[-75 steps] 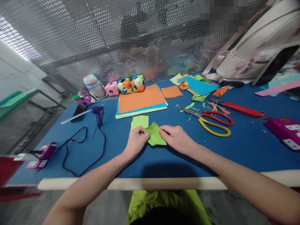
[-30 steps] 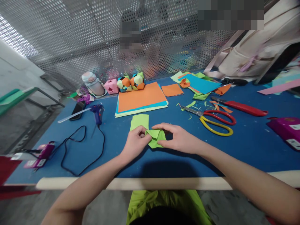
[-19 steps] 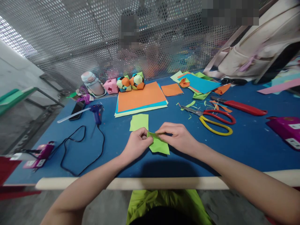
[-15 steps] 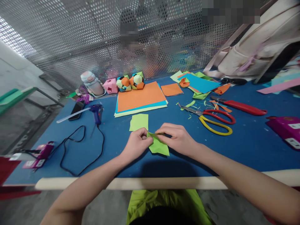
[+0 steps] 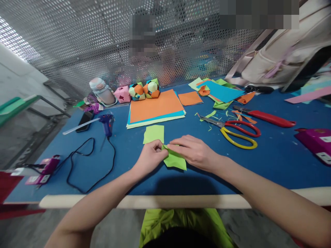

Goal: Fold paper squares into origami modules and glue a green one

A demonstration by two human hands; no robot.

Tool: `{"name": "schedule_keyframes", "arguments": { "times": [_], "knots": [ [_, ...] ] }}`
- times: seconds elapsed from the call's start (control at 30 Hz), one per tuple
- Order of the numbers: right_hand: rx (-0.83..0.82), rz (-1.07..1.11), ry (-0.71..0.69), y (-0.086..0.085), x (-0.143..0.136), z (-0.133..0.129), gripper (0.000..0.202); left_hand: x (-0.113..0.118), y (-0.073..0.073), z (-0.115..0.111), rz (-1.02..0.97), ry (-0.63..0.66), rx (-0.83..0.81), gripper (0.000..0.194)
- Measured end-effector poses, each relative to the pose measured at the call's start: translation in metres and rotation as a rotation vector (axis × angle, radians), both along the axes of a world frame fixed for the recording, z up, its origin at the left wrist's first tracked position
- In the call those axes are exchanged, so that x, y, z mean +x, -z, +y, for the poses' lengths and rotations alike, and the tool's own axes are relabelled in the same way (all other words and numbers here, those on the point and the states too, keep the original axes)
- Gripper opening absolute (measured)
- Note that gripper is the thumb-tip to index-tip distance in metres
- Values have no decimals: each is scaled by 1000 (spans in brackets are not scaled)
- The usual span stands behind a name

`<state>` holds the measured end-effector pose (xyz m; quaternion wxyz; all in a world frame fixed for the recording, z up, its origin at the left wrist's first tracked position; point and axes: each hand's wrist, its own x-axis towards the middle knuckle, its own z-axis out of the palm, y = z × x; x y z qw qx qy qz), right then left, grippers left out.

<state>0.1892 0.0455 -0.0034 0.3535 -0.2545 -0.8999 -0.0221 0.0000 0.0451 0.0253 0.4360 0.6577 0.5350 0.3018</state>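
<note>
A small piece of lime-green paper (image 5: 175, 161) lies between my hands near the front of the blue table, its upper edge creased. My left hand (image 5: 150, 155) is closed on its left corner, thumb against curled fingers. Close by, my right hand (image 5: 198, 152) has its fingers pressed together along the paper's upper edge; its thumb is mostly hidden. Just behind my left hand lies a second lime-green square (image 5: 154, 134), flat on the table. Further back is a stack of sheets with an orange sheet (image 5: 155, 107) on top.
Scissors (image 5: 227, 132) with red and yellow handles and red-handled pliers (image 5: 271, 117) lie right, among paper scraps. At left is a blue glue gun (image 5: 106, 124) with a looping black cord (image 5: 69, 168). Folded paper balls (image 5: 137, 92) and a bottle (image 5: 102, 92) stand by the perforated metal screen (image 5: 103, 44).
My right hand has slid slightly left along the paper's upper edge, its fingers now straighter. My left hand keeps its pinch on the corner.
</note>
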Motion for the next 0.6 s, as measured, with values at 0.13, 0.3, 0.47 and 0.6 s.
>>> {"name": "schedule_keyframes", "arguments": {
  "times": [0.13, 0.3, 0.47, 0.6],
  "knots": [
    [84, -69, 5, -6, 0, -2, 31, 0, 0, 1, -3, -11, 0, 12],
    [-117, 81, 12, -10, -5, -6, 29, 1, -2, 1, 0, -7, 40, 15],
    [-216, 212, 72, -6, -13, -6, 17, 1, -2, 0, 22, 10, 45, 13],
    [-230, 218, 129, -6, -17, -5, 8, 1, -3, -1, 35, 33, 29, 12]
  ]
}}
